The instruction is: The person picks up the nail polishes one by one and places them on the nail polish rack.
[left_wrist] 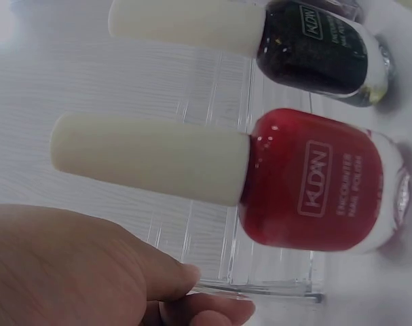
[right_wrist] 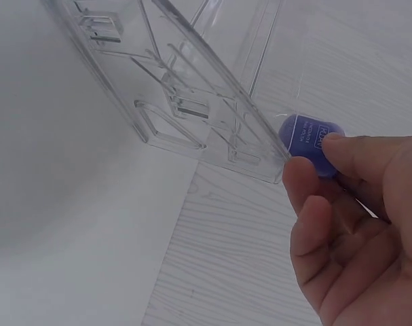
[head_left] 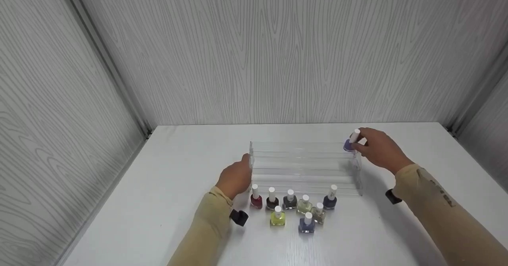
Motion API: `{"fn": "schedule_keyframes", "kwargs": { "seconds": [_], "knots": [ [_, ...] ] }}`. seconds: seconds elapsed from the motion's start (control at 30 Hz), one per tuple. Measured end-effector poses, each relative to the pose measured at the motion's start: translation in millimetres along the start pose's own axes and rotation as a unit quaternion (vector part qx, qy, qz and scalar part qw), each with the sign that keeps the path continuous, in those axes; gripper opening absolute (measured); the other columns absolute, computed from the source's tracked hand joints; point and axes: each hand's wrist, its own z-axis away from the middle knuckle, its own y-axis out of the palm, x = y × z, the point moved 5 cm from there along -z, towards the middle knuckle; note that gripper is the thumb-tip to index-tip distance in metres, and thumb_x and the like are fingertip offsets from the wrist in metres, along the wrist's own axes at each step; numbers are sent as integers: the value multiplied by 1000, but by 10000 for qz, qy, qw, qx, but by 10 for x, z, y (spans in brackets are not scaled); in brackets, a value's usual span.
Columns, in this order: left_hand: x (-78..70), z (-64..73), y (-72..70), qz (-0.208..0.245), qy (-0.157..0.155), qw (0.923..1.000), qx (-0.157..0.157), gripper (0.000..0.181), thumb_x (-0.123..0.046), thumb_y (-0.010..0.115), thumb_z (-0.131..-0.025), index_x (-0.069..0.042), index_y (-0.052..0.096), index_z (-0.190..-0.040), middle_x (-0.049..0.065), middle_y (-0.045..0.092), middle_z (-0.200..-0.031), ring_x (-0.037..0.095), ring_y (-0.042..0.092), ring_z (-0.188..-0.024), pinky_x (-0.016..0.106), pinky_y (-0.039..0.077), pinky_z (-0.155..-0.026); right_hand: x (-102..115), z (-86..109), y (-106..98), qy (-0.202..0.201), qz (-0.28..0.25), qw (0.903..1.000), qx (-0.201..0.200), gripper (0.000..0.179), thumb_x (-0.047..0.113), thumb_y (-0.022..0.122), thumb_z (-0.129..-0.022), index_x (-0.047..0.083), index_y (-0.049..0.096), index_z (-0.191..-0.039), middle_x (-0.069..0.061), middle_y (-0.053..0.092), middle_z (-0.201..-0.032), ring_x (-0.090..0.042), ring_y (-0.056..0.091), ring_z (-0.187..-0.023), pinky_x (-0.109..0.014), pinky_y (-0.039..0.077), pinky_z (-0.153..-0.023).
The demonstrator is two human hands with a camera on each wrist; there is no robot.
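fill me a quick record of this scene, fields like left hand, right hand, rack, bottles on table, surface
left hand: fingers grip the left side of the clear rack; hand
right hand: pinches a purple bottle at the rack's upper right end
held bottle's cap: white, pointing up, leaning right in the head view
rack: tiered, see-through; whether the held bottle touches it is unclear
bottles on table: eight, white-capped, upright, including red, yellow and navy
nearest left hand: the red one
surface: white table
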Motion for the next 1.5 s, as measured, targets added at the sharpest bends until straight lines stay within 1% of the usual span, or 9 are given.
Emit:
{"fn": "schedule_keyframes", "kwargs": {
  "seconds": [0.2,0.4,0.53,0.7,0.87,1.07,1.2,1.47,1.5],
  "knots": [
    [8,-10,23,-7,73,10000,27,35,-15,48,-108,3,48,-138,24,73,-106,38,73,-96,52,57,-82,7,-28,-10,10,244,9997,100,20,20,63,-104,6,68,-117,-18,70,-119,-33,63,-101,-53,50,-84],
    [35,-2,5,-46,-40,10000,27,34,-13,46,-109,2,47,-139,23,74,-99,36,73,-86,51,57,-76,29,-83,-12,-115,349,9991,199,19,17,65,-103,4,67,-117,-17,71,-116,-34,66,-104,-56,51,-87],
    [37,5,-8,-29,-37,10000,52,35,-16,48,-109,3,48,-138,22,74,-99,32,72,-82,49,57,-73,44,-111,-9,-195,389,9985,335,17,16,65,-102,5,67,-115,-15,70,-113,-32,66,-102,-54,51,-87],
    [10,-4,-16,-23,97,9999,33,35,-17,52,-107,4,51,-136,22,74,-101,30,71,-80,47,56,-70,79,-120,-10,-399,522,9966,497,15,15,65,-103,6,66,-114,-13,69,-111,-28,66,-98,-50,51,-83],
    [-5,-28,-19,-93,30,9999,52,36,-15,53,-106,5,51,-136,21,73,-100,29,68,-76,45,55,-67,104,-123,-4,-567,549,9949,622,13,13,66,-102,6,67,-114,-11,70,-109,-26,66,-97,-49,52,-81],
    [-24,-26,-11,-121,88,9999,3,33,-12,55,-104,5,52,-132,22,73,-98,32,71,-79,47,57,-70,56,-135,-2,-442,406,9956,724,17,13,65,-103,5,63,-117,-13,69,-112,-27,66,-99,-49,52,-82],
    [-13,-21,-17,-145,18,9999,28,34,-16,54,-105,3,52,-133,21,73,-100,33,72,-83,49,57,-72,48,-148,7,-385,395,9953,798,22,14,63,-104,4,57,-122,-16,67,-116,-28,65,-100,-49,52,-83],
    [-11,-7,-54,-131,-5,9999,-42,35,-17,53,-106,4,52,-134,22,74,-102,34,73,-87,50,57,-74,78,-145,-22,-613,471,9937,807,21,11,64,-103,5,56,-122,-15,68,-118,-28,66,-103,-49,52,-83],
    [-14,-2,-59,-127,13,9999,-69,34,-16,53,-106,4,52,-133,22,74,-99,34,73,-84,49,57,-72,72,-141,-22,-614,454,9938,813,23,10,64,-103,4,56,-123,-16,67,-119,-28,66,-101,-48,52,-82]
  ]
}}
